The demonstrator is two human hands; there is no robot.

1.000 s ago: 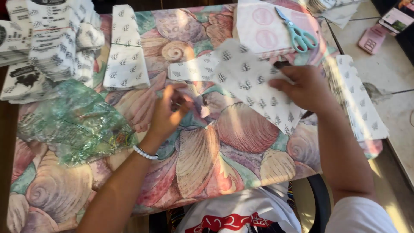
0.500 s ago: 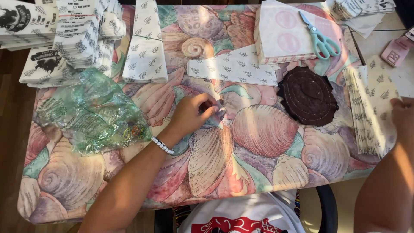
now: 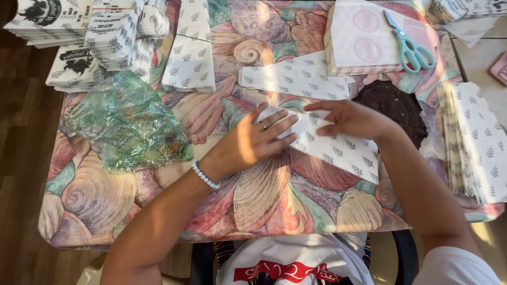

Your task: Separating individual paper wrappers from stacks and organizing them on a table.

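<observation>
Left hand: the left hand (image 3: 252, 140) lies flat, palm down, fingers spread, on the near-left end of a white patterned paper bag (image 3: 338, 145); it presses rather than grasps, nothing clamped in it. A ring sits on one finger and a white bead bracelet (image 3: 205, 176) on the wrist.
Right hand: the right hand (image 3: 351, 120) rests on the upper edge of the same bag, fingers stretched out flat toward the left hand, thumb tucked at the paper; whether it pinches the edge I cannot tell.
Paper bag: it lies flat and slanted in the middle of the table, under both hands, its right end pointing toward the near-right.
Table: a tablecloth (image 3: 264, 200) printed with large seashells covers it.
Behind the hands: another flat patterned bag (image 3: 296, 79) lies just beyond the fingers; a dark brown round mat (image 3: 393, 105) lies beside the right wrist.
Far right: a pile of pink-and-white paper (image 3: 364, 39) carries teal-handled scissors (image 3: 411, 45).
Right edge: a thick stack of patterned bags (image 3: 475, 140) lies well apart from the hands.
Left: a crumpled green plastic bag (image 3: 124, 121) lies near the left forearm; printed black-and-white paper stacks (image 3: 79, 37) sit at the far-left corner, with more folded patterned bags (image 3: 190, 53) next to them.
</observation>
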